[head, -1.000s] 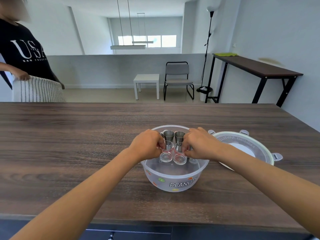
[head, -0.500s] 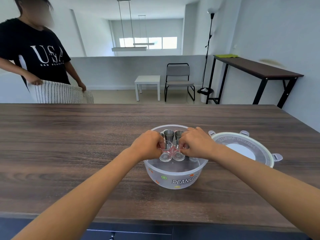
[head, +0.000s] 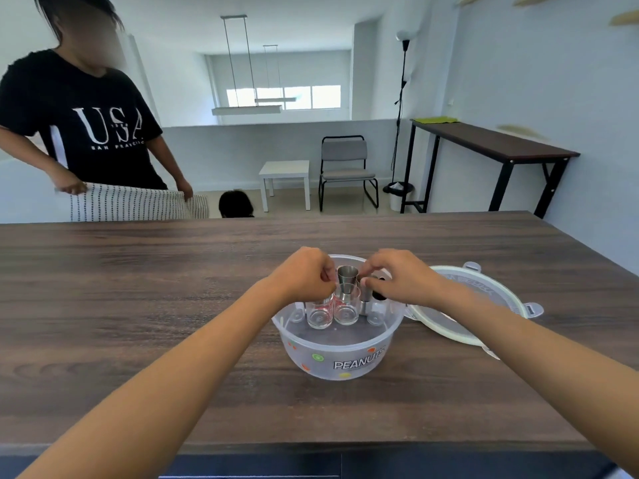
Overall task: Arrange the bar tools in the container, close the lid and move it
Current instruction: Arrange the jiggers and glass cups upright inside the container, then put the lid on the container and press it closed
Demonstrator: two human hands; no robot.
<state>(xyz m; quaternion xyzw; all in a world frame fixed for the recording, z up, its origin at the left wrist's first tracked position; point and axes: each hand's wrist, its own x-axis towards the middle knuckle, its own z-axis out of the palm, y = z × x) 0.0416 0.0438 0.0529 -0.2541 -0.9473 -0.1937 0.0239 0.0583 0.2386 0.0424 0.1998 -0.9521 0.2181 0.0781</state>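
Observation:
A translucent round container (head: 359, 366) marked PEANUTS stands on the wooden table. Inside it two clear shot glasses (head: 320, 315) (head: 346, 312) stand side by side, with an upright steel jigger (head: 347, 279) behind them. A second jigger (head: 366, 299) stands to the right, its top covered by my right hand (head: 401, 276), whose fingers curl down onto it. My left hand (head: 302, 276) hovers over the left glass with its fingers curled beside the first jigger; its grip is hidden. The round lid (head: 480, 299) lies flat on the table right of the container.
A person in a black shirt (head: 86, 112) stands beyond the table's far left edge, holding a striped cloth (head: 135, 203). Another head (head: 236, 203) shows just past the far edge. The table's right edge (head: 587, 254) runs near the wall.
Both hands have risen from the shot glasses, which now stand on the container's bottom. My right hand has shifted onto the right jigger. The person at the left has stepped closer.

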